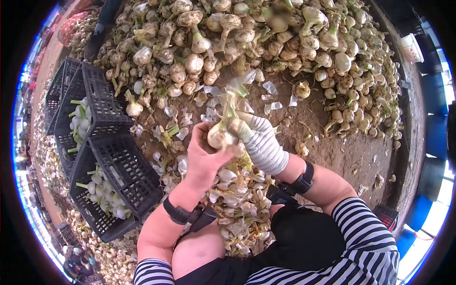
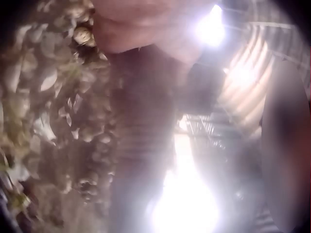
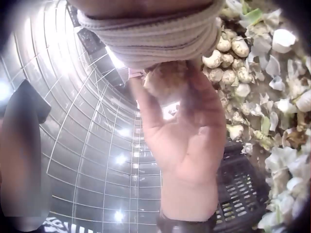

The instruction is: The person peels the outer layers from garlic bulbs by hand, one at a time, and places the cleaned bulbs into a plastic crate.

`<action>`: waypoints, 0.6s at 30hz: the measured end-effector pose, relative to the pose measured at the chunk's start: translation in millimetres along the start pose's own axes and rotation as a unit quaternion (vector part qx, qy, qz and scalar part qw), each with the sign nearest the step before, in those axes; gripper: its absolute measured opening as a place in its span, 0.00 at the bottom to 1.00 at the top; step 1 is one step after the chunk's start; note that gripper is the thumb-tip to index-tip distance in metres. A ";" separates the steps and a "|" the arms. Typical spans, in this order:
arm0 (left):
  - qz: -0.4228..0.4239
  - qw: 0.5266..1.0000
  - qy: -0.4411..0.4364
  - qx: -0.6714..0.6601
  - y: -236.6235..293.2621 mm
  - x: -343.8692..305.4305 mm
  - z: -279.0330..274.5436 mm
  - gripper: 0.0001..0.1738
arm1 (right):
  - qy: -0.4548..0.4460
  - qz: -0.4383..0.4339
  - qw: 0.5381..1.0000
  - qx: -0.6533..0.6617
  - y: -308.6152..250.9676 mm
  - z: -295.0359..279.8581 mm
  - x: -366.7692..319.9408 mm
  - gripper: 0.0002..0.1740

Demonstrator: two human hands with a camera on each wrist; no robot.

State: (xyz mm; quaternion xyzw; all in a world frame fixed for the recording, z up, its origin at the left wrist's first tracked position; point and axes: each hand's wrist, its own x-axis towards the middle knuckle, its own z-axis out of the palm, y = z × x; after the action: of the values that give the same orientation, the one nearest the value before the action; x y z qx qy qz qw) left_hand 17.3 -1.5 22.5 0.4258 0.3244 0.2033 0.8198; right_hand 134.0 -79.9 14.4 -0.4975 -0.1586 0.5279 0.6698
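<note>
A pale garlic bulb (image 1: 219, 137) with its stalk upward is between both hands in the head view. My bare left hand (image 1: 203, 154) grips it from the left, fingers and thumb curled round it. My right hand (image 1: 262, 144), in a white knitted glove, pinches the bulb's right side and stalk base. In the right wrist view the bulb (image 3: 167, 81) sits between the bare left hand (image 3: 187, 131) and the glove (image 3: 150, 41). The left wrist view is blurred and shows only part of the left hand (image 2: 146, 24); the bulb cannot be made out there.
A large heap of garlic bulbs (image 1: 194, 62) lies beyond the hands. Black crates (image 1: 124, 173) stand at the left, two holding trimmed white bulbs (image 1: 107, 192). Peeled skins (image 1: 240, 204) pile up below the hands, and more are scattered over the brown ground (image 1: 327, 156).
</note>
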 end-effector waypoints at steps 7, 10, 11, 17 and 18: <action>-0.114 0.962 -0.096 -0.230 6.9 3.6 -13.9 0.30 | 0.099 -0.150 0.955 -0.235 -6.9 2.3 -0.2 0.10; 0.020 0.997 0.026 0.073 -2.0 1.2 -15.7 0.30 | 0.075 -0.226 0.872 -0.428 -13.8 -6.2 2.0 0.10; -0.016 1.000 0.011 0.022 0.9 2.6 -20.7 0.30 | 0.060 -0.160 0.928 -0.332 -21.8 -4.5 -0.3 0.10; 0.068 0.992 -0.044 0.098 17.7 5.6 -24.7 0.27 | -0.023 0.021 0.992 -0.125 -38.4 -13.8 -4.2 0.10; 0.195 0.953 -0.030 0.228 14.1 6.2 -27.3 0.24 | -0.010 0.012 0.992 -0.123 -34.9 -5.8 -9.3 0.09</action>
State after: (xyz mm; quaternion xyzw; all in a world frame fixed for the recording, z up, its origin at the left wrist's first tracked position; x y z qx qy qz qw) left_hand 1.7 25.5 20.3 0.6623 0.2482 0.2669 0.6546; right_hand 153.9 -89.0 43.8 -0.5726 -0.2230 0.5173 0.5957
